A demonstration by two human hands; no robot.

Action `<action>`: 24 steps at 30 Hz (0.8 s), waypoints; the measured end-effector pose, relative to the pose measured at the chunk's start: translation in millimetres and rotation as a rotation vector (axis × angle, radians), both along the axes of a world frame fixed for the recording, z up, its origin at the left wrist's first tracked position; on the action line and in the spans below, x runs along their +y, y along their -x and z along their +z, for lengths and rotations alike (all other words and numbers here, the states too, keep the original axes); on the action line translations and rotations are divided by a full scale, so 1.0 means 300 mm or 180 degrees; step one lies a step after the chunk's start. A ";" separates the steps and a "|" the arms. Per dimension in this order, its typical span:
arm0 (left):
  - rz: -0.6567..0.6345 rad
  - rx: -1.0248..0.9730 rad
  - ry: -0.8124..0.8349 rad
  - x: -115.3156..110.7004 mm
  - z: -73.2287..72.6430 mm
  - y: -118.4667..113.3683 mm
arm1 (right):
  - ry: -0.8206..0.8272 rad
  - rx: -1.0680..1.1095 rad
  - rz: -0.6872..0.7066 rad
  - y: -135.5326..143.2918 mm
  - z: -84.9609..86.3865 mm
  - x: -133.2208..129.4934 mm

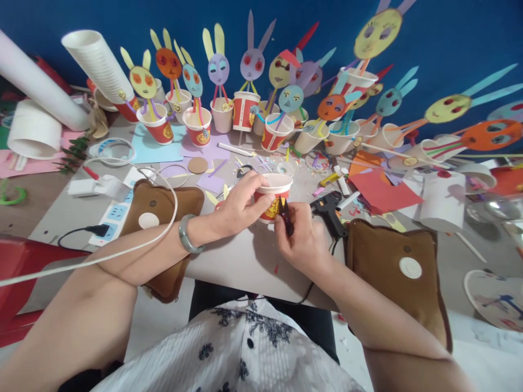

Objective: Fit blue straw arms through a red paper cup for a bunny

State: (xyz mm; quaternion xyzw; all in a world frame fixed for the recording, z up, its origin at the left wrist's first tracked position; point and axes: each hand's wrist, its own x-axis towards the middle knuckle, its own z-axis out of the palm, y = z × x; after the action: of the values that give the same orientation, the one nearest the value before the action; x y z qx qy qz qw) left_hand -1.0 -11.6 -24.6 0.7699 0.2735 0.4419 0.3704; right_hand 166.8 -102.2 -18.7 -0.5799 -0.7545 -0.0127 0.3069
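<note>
Tabletop (241, 264) space in front of the torso held the work, likely for easy reach. Brown cushions (392, 261) flanked it, the left forearm lying across one, perhaps for support. The left hand (239, 207) was clamped on the paper cup (268, 210), seemingly steadying it upright. The right hand (308, 237) gripped a dark pointed tool (287, 220), tips facing the cup's wall; contact was unclear.

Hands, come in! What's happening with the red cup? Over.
Left hand holding red cup. Right hand gripping dark pointed tool at its side. Glue gun close to right hand. Over.
</note>
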 end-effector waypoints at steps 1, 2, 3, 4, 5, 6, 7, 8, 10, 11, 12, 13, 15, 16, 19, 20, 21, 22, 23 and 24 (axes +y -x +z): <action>-0.0005 0.0019 -0.0025 0.000 -0.001 0.000 | 0.0034 0.0029 0.0015 0.000 -0.003 0.001; -0.0002 0.0045 -0.0043 0.000 -0.003 0.000 | 0.0041 0.0065 0.0029 0.001 -0.005 0.001; 0.0006 0.0070 -0.0055 0.000 -0.005 0.001 | 0.0034 0.0104 0.0043 0.001 -0.006 0.002; 0.0019 0.0087 -0.0067 0.000 -0.006 0.001 | 0.0031 0.0141 0.0059 0.001 -0.005 0.002; 0.0030 0.0094 -0.0082 0.000 -0.007 0.001 | 0.0039 0.0174 0.0068 0.001 -0.004 0.001; 0.0032 0.0095 -0.0093 0.001 -0.007 0.001 | 0.0060 0.0206 0.0074 0.001 -0.002 0.001; 0.0028 0.0094 -0.0104 0.000 -0.007 0.001 | 0.0089 0.0233 0.0079 0.001 0.000 0.000; 0.0021 0.0100 -0.0111 0.000 -0.005 0.001 | 0.0121 0.0260 0.0088 0.001 0.003 -0.001; 0.0006 0.0119 -0.0103 -0.002 -0.001 0.001 | 0.0160 0.0319 0.0119 0.002 0.008 -0.002; -0.0001 0.0122 -0.0092 -0.003 0.002 0.001 | 0.0174 0.0349 0.0138 0.002 0.010 -0.003; -0.0007 0.0118 -0.0077 -0.005 0.004 0.001 | 0.0183 0.0371 0.0154 0.003 0.011 -0.004; -0.0016 0.0111 -0.0060 -0.006 0.006 0.001 | 0.0176 0.0390 0.0166 0.003 0.013 -0.004; -0.0044 0.0099 -0.0014 -0.007 0.008 0.002 | 0.0154 0.0423 0.0184 0.003 0.014 -0.005; -0.0053 0.0101 0.0015 -0.008 0.008 0.002 | 0.0149 0.0441 0.0195 0.003 0.015 -0.005; -0.0059 0.0100 0.0107 -0.007 0.004 0.003 | 0.0234 0.0483 0.0206 0.003 0.019 -0.006; -0.0052 0.0092 0.0125 -0.006 0.002 0.002 | 0.0290 0.0491 0.0196 0.003 0.021 -0.007; -0.0048 0.0083 0.0134 -0.006 0.001 0.002 | 0.0343 0.0500 0.0182 0.004 0.022 -0.007; -0.0047 0.0074 0.0134 -0.007 0.000 0.002 | 0.0394 0.0512 0.0167 0.004 0.023 -0.008; -0.0047 0.0071 0.0130 -0.007 0.000 0.002 | 0.0441 0.0522 0.0158 0.005 0.024 -0.008; -0.0041 0.0076 0.0127 -0.007 0.000 0.001 | 0.0471 0.0530 0.0154 0.005 0.024 -0.009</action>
State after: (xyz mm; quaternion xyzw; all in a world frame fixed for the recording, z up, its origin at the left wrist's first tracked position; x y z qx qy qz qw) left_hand -1.4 -13.8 -24.7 0.7693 0.2816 0.4247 0.3852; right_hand 165.2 -104.8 -11.5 -0.5817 -0.7391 0.0987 0.3250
